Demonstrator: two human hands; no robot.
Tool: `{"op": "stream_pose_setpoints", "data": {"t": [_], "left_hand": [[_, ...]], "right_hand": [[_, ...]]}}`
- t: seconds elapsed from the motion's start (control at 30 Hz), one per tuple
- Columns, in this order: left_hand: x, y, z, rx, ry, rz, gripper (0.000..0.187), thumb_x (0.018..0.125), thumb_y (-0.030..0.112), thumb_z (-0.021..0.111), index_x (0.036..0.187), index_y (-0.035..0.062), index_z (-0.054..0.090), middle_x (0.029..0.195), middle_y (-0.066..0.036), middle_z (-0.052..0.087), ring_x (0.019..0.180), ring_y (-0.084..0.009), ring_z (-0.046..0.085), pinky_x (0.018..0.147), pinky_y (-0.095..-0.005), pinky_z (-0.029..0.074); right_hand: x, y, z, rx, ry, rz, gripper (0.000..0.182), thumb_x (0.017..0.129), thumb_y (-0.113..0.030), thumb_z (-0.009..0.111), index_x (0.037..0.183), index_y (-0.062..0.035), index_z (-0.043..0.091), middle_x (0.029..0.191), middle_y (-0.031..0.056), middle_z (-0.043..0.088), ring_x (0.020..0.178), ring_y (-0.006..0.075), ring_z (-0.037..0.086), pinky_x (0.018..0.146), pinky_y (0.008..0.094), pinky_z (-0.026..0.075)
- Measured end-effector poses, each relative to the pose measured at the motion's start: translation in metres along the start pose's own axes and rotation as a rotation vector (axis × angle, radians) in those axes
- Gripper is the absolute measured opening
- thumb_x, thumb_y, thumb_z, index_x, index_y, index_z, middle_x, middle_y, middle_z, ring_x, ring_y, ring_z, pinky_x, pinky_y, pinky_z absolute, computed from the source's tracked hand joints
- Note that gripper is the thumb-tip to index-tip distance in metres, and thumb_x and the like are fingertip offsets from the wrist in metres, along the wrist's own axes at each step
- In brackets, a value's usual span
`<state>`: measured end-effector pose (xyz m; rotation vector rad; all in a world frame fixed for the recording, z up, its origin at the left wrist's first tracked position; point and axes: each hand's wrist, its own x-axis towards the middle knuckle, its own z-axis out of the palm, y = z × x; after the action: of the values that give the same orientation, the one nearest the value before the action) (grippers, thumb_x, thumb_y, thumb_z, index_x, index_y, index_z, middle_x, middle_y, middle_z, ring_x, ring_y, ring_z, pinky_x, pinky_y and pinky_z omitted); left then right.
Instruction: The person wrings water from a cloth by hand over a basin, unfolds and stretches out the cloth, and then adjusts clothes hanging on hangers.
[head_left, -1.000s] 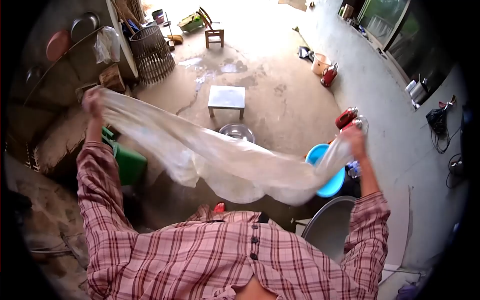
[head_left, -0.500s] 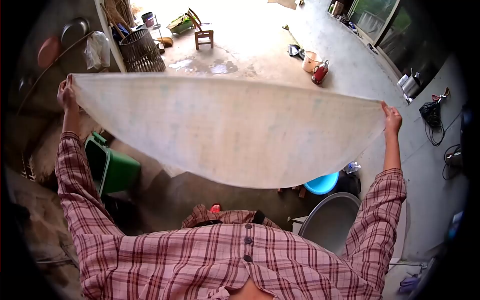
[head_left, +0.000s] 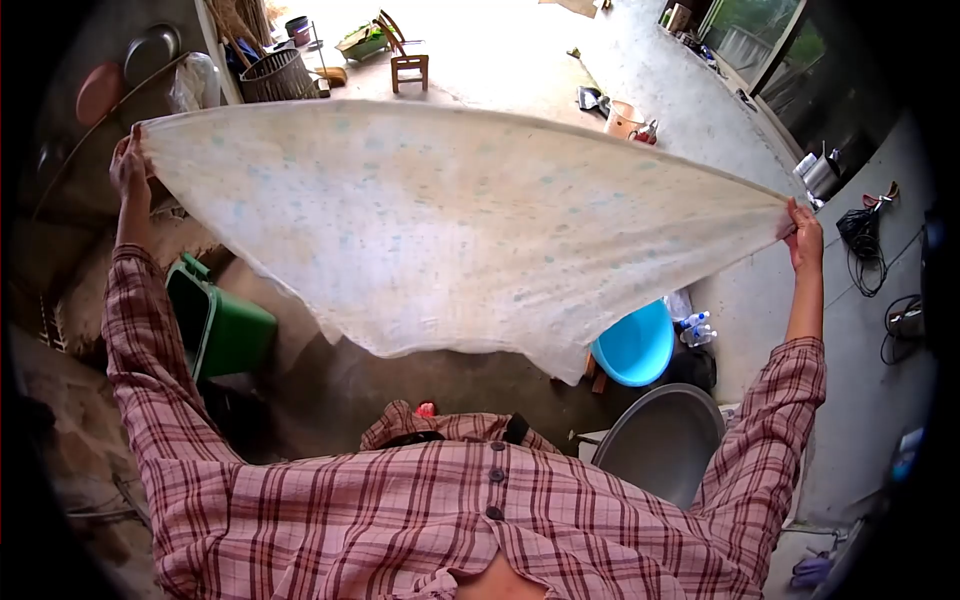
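Note:
A large whitish cloth (head_left: 450, 220) with faint bluish specks is stretched between both hands in the head view, its upper edge bowed upward and its lower edge hanging loose and uneven. At the far left, my left hand (head_left: 130, 170) is closed on one upper corner. My right hand (head_left: 802, 235), closed on the opposite corner, is at the right and a little lower. Both arms are spread wide. The cloth hides part of the floor behind it.
A green bin (head_left: 235, 330) stands at the left. At the right are a blue basin (head_left: 635, 345), plastic bottles (head_left: 697, 330) and a large grey basin (head_left: 662, 445). Farther off are a small wooden chair (head_left: 409, 70), a woven basket (head_left: 277, 76) and a bucket (head_left: 623, 118).
The cloth has billowed upward, and its lower edge has become ragged, uncovering more of the blue basin. My right hand has moved slightly outward; my left hand has risen a little.

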<state>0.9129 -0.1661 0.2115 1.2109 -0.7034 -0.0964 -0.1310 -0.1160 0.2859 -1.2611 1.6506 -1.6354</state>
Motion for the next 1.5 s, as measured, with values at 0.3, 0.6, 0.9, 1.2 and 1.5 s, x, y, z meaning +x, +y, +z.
{"op": "stream_pose_setpoints", "data": {"t": [0.3, 0.6, 0.9, 1.2, 1.5], "left_hand": [[0.032, -0.034, -0.047, 0.706, -0.138, 0.272, 0.031, 0.092, 0.032, 0.060, 0.081, 0.0027, 0.064, 0.081, -0.004, 0.067, 0.073, -0.0162, 0.059, 0.069, -0.0284, 0.046], [0.056, -0.096, -0.091, 1.008, -0.242, 0.099, 0.040, 0.086, 0.047, 0.062, 0.075, 0.0079, 0.065, 0.074, -0.010, 0.063, 0.066, -0.0194, 0.055, 0.065, -0.0341, 0.044], [0.013, -0.153, -0.110, 0.481, -0.031, -0.091, 0.032, 0.087, 0.042, 0.064, 0.081, 0.0108, 0.066, 0.071, 0.001, 0.058, 0.063, -0.0140, 0.050, 0.058, -0.0316, 0.042], [0.024, -0.203, -0.135, -0.001, 0.008, -0.545, 0.021, 0.088, 0.033, 0.066, 0.078, 0.0142, 0.065, 0.069, 0.006, 0.054, 0.060, -0.0097, 0.047, 0.051, -0.0278, 0.038], [0.035, -0.214, -0.050, -0.056, -0.407, -0.079, 0.026, 0.086, 0.032, 0.064, 0.083, 0.0070, 0.065, 0.071, 0.004, 0.049, 0.067, -0.0097, 0.045, 0.061, -0.0277, 0.041]], "right_hand": [[0.000, 0.105, -0.008, -0.830, 0.120, -0.666, 0.033, 0.081, -0.027, 0.070, 0.069, 0.0016, 0.059, 0.056, 0.0095, 0.052, 0.054, 0.0173, 0.047, 0.055, 0.0342, 0.041], [-0.060, 0.044, 0.039, -0.600, 0.137, -0.092, 0.044, 0.080, -0.039, 0.074, 0.071, 0.0009, 0.058, 0.056, 0.0015, 0.051, 0.052, 0.0119, 0.048, 0.049, 0.0293, 0.040], [-0.061, 0.052, 0.051, 0.035, 0.136, 0.120, 0.061, 0.071, -0.030, 0.084, 0.111, 0.0053, 0.055, 0.086, 0.0032, 0.061, 0.072, 0.0106, 0.058, 0.061, 0.0242, 0.048], [-0.062, 0.023, 0.045, 0.198, -0.274, 0.138, 0.025, 0.089, -0.035, 0.064, 0.088, -0.0102, 0.060, 0.080, -0.0014, 0.061, 0.070, 0.0092, 0.057, 0.062, 0.0268, 0.048], [-0.097, -0.048, 0.134, -0.645, -0.094, -0.555, 0.050, 0.082, -0.045, 0.071, 0.059, -0.0045, 0.052, 0.047, -0.0001, 0.039, 0.040, 0.0069, 0.037, 0.041, 0.0279, 0.033]]}}
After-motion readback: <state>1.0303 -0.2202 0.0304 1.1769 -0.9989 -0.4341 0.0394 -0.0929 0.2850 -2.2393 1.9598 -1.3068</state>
